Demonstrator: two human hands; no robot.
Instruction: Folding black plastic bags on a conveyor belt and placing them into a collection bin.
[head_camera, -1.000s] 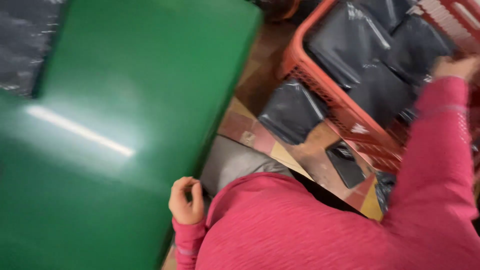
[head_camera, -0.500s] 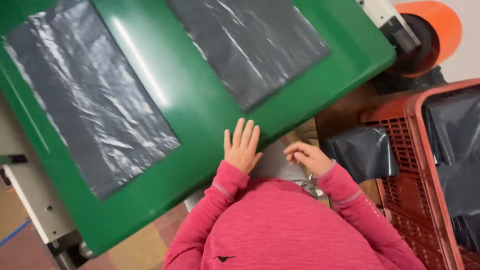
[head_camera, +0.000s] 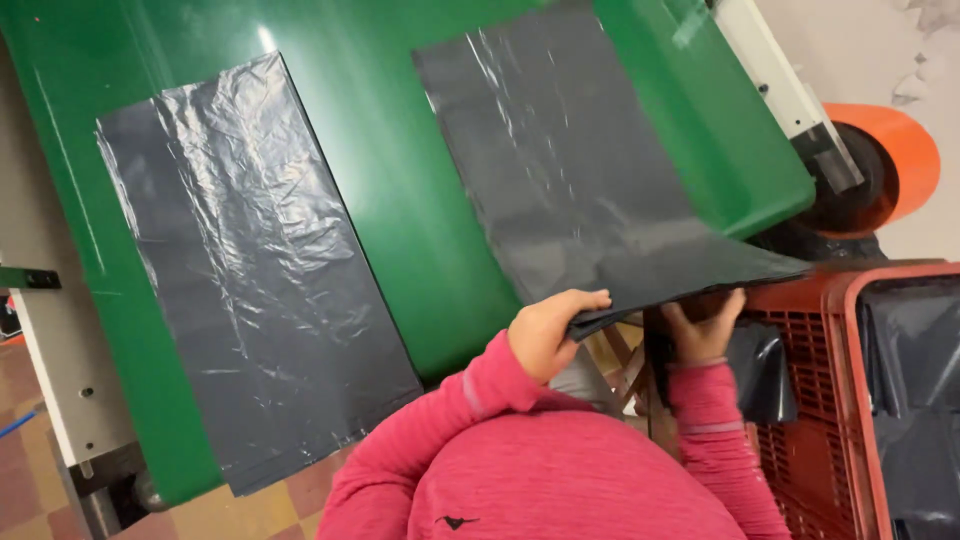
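- Both hands had left their earlier places, the left flat on the green surface and the right at its near edge, and had closed on the near end of the right-hand grey plastic sheet (head_camera: 590, 190), which had hung untouched half a second before.
- Right-hand grey plastic sheet: dark, glossy, wrinkled; most of it lay flat on the green table (head_camera: 400, 200), its near end lifted off the table edge and stretched toward the red crate (head_camera: 850, 400).
- Left hand (head_camera: 545, 335): fingers curled over the sheet's near corner, pinching the gathered edge from above.
- Right hand (head_camera: 700, 330): held under the lifted edge, fingertips pressed up against it; whether the thumb closed on top could not be told.
- Sleeves: pink, both arms, reaching up from the bottom of the view.
- Left-hand grey plastic sheet (head_camera: 255, 270): same kind, lay flat and untouched on the table, well apart from both hands, its near end overhanging the table edge.
- Red crate: slatted plastic, just right of the right hand, with dark grey plastic inside it.
- Orange round part (head_camera: 905, 160): beyond the table's far right corner, beside a white frame member (head_camera: 775, 80).
- Floor (head_camera: 25, 470): tiled, visible at lower left.
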